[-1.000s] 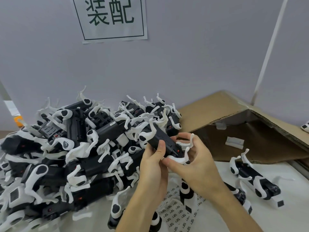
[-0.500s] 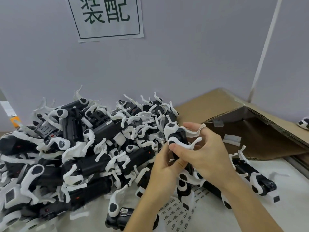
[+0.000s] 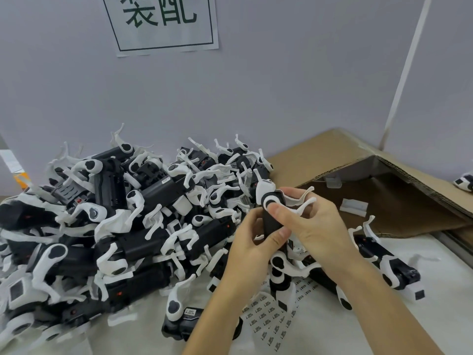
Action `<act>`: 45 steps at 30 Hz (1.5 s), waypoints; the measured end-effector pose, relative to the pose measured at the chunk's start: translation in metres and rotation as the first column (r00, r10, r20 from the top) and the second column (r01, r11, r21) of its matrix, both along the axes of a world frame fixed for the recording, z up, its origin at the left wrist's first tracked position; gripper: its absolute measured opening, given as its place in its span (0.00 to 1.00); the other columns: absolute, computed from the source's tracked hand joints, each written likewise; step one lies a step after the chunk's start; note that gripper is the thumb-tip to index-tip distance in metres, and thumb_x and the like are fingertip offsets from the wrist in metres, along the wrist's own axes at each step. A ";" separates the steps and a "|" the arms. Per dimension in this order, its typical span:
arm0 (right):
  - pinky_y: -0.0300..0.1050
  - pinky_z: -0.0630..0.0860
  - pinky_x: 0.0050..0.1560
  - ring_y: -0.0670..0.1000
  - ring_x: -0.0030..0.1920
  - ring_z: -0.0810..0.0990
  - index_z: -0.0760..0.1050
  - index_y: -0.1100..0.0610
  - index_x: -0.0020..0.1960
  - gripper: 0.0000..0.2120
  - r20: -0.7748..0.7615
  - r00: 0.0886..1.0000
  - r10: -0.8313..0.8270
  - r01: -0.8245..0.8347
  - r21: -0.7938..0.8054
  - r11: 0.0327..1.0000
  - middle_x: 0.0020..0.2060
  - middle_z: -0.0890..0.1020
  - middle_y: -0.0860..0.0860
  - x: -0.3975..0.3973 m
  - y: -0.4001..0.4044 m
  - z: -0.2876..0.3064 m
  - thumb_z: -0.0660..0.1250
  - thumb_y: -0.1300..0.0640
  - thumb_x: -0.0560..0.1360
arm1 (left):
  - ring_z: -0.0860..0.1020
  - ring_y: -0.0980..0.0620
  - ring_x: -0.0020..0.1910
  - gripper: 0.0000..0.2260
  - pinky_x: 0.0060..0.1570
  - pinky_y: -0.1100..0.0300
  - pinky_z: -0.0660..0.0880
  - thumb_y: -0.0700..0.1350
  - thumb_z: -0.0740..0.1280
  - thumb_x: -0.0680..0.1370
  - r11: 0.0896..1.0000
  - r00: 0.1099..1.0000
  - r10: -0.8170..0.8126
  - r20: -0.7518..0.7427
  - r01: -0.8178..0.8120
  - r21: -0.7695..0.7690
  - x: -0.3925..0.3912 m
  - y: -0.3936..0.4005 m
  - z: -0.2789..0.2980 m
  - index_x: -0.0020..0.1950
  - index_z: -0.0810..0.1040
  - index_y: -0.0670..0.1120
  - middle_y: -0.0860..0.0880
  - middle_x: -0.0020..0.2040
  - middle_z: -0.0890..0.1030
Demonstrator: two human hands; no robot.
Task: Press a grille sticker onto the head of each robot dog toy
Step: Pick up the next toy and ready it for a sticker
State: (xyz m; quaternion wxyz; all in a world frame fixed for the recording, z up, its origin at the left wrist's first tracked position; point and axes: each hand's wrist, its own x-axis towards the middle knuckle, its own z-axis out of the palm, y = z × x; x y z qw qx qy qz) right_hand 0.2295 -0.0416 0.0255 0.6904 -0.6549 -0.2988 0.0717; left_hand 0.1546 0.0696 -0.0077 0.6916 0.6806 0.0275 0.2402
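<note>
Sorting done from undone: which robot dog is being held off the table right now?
The robot dog gripped upright by both the left hand and right hand; all others lie on the table or pile.

A heap of robot dog toys [image 3: 122,226] fills the counter's [image 3: 435,316] left side against the back wall [image 3: 281,93], a cardboard box [image 3: 384,196] occupies the back right corner, and a sticker sheet [image 3: 271,321] lies at the front centre.

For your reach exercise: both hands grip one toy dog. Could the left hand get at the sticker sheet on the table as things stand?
Probably not yet. The left hand grips the held toy dog, and the sticker sheet lies partly under the forearms and another dog. Once it lets go, the way down looks free.
</note>
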 end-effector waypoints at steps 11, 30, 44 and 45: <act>0.37 0.76 0.47 0.44 0.45 0.80 0.78 0.45 0.51 0.08 0.216 0.908 -0.360 0.357 0.054 0.933 0.43 0.80 0.46 -0.004 0.004 0.001 0.73 0.46 0.74 | 0.85 0.57 0.40 0.08 0.37 0.68 0.77 0.51 0.77 0.74 0.962 0.966 0.257 -0.037 -0.260 -0.084 0.003 0.004 -0.003 0.49 0.82 0.52 0.52 0.41 0.86; 0.23 0.71 0.35 0.31 0.41 0.79 0.77 0.44 0.41 0.14 0.216 0.880 -0.422 0.437 -0.024 0.899 0.37 0.82 0.34 -0.019 0.018 -0.002 0.75 0.37 0.67 | 0.77 0.56 0.39 0.20 0.39 0.62 0.75 0.51 0.67 0.73 0.729 0.913 0.328 0.242 -0.407 0.550 0.006 -0.006 -0.010 0.65 0.80 0.50 0.56 0.42 0.81; 0.29 0.76 0.49 0.31 0.54 0.78 0.72 0.44 0.63 0.39 0.144 0.978 -0.149 0.159 -0.057 0.986 0.53 0.81 0.39 -0.011 0.015 -0.009 0.74 0.30 0.56 | 0.81 0.47 0.34 0.11 0.34 0.51 0.80 0.39 0.73 0.76 0.927 0.948 0.275 0.163 -0.306 0.217 0.004 -0.001 -0.004 0.50 0.84 0.57 0.50 0.38 0.85; 0.30 0.74 0.53 0.32 0.58 0.76 0.70 0.43 0.67 0.41 0.159 0.985 -0.072 0.090 -0.110 0.990 0.56 0.80 0.38 -0.012 0.015 -0.010 0.73 0.30 0.58 | 0.84 0.47 0.39 0.11 0.38 0.52 0.82 0.38 0.73 0.76 0.953 0.952 0.257 0.163 -0.278 0.121 0.003 0.002 -0.003 0.51 0.85 0.55 0.50 0.41 0.86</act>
